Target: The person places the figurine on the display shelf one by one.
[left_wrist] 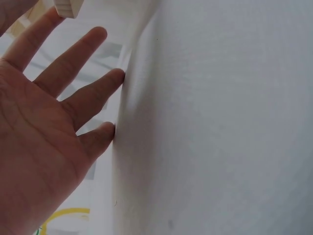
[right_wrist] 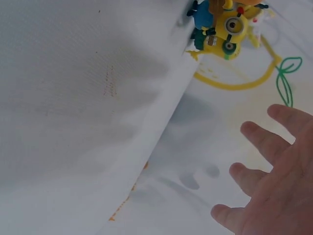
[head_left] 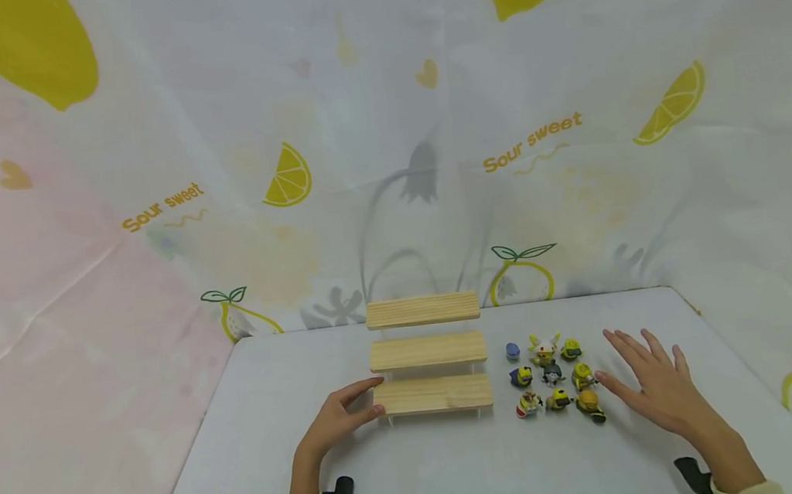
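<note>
At the left end of the lowest board of a three-tier wooden display shelf (head_left: 432, 394), my left hand (head_left: 336, 424) touches the wood with thumb and index finger. Its other fingers are spread and fairly straight in the left wrist view, beside the board's end (left_wrist: 68, 7). My right hand (head_left: 661, 385) is spread, palm down, just right of a group of small yellow minion figures. Nearest to it are a yellow figure (head_left: 582, 376) and an orange-topped one (head_left: 589, 402). In the right wrist view, some figures (right_wrist: 232, 27) show beyond the fingers; this hand holds nothing.
The figures stand in rows right of the shelf, among them a small blue one (head_left: 512, 352) and a dark grey one (head_left: 553, 374). A white table (head_left: 456, 475) bears everything. Behind it hangs a lemon-printed cloth (head_left: 386, 124).
</note>
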`<state>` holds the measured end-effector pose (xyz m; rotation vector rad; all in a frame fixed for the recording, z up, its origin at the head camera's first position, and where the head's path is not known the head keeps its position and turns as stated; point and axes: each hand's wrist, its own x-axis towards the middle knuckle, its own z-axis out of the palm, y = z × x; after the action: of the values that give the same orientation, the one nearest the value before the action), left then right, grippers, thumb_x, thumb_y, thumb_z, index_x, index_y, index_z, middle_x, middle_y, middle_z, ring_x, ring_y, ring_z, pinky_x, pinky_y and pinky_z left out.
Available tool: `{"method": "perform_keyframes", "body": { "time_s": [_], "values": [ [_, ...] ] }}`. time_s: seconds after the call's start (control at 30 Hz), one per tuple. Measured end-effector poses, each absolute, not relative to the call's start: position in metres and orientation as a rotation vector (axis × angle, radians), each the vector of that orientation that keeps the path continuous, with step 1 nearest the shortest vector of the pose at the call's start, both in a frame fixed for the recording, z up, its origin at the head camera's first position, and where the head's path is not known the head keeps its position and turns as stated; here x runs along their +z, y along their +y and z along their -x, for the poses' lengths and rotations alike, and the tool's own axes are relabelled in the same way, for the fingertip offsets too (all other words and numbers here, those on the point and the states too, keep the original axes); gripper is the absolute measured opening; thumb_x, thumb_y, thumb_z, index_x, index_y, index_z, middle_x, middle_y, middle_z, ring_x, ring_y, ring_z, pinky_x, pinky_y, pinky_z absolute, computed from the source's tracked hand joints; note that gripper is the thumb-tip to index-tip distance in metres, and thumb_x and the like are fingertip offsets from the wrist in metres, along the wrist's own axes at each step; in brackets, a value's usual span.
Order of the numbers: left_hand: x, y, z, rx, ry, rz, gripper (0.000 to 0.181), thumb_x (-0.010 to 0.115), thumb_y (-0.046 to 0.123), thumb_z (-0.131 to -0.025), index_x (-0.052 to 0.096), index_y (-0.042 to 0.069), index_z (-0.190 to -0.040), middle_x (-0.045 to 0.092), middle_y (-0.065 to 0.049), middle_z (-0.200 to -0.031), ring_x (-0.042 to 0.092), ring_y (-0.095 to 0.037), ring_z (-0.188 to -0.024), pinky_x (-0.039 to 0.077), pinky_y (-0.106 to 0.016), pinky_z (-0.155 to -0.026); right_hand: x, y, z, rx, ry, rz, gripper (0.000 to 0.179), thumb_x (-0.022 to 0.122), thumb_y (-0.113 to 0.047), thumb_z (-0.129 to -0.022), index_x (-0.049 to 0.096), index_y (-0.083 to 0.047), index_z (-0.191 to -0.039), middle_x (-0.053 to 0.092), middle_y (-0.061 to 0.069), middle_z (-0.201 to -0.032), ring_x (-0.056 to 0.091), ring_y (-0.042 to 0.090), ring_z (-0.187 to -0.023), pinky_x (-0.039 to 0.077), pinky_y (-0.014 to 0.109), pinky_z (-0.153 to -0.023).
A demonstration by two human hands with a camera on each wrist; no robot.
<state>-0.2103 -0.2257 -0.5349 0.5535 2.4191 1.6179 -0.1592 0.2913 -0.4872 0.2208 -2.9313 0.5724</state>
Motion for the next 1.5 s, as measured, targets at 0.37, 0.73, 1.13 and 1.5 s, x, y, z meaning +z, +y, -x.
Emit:
{"method": "perform_keyframes", "body": {
  "time_s": [0.37,0.73,1.13,1.5],
  "values": [
    [-0.539,-0.225,0.213,1.631,2.391,-0.578,0.054,0.078,0.025,-0.087,0.06,0.012,-0.137,0.056,0.0,-0.14,0.036,-0.027,-0.141,0.023,-0.055,-0.116,-0.481,0.292,0.152,0.584,-2.92,-0.299,0.065,0.066,-0.045,-0.093,0.049,-0.009,-0.145,0.057,0.024,-0.132,0.049,0.05,-0.118,0.042,0.073,-0.083],
    [-0.537,-0.226,0.217,1.6,2.412,-0.609,0.053,0.078,0.027,-0.087,0.061,0.015,-0.136,0.057,0.001,-0.139,0.037,-0.026,-0.14,0.025,-0.055,-0.115,-0.482,0.283,0.145,0.625,-2.971,-0.246,0.061,0.074,-0.055,-0.083,0.067,-0.01,-0.123,0.06,-0.001,-0.094,0.053,0.022,-0.084,0.046,0.037,-0.062],
    [-0.54,-0.228,0.211,1.623,2.416,-0.554,0.052,0.078,0.026,-0.087,0.062,0.017,-0.135,0.057,0.002,-0.138,0.037,-0.026,-0.14,0.024,-0.056,-0.115,-0.493,0.273,0.148,0.694,-3.005,-0.233,0.047,0.081,-0.053,-0.075,0.07,-0.02,-0.107,0.047,-0.005,-0.081,0.039,0.013,-0.068,0.032,0.028,-0.054],
    [-0.538,-0.227,0.21,1.618,2.417,-0.546,0.052,0.078,0.025,-0.087,0.062,0.016,-0.135,0.057,0.002,-0.138,0.036,-0.027,-0.14,0.024,-0.057,-0.115,-0.498,0.274,0.148,0.682,-3.01,-0.283,0.038,0.082,-0.052,-0.073,0.07,-0.025,-0.097,0.048,-0.007,-0.08,0.038,0.01,-0.067,0.03,0.028,-0.054]
  ]
}}
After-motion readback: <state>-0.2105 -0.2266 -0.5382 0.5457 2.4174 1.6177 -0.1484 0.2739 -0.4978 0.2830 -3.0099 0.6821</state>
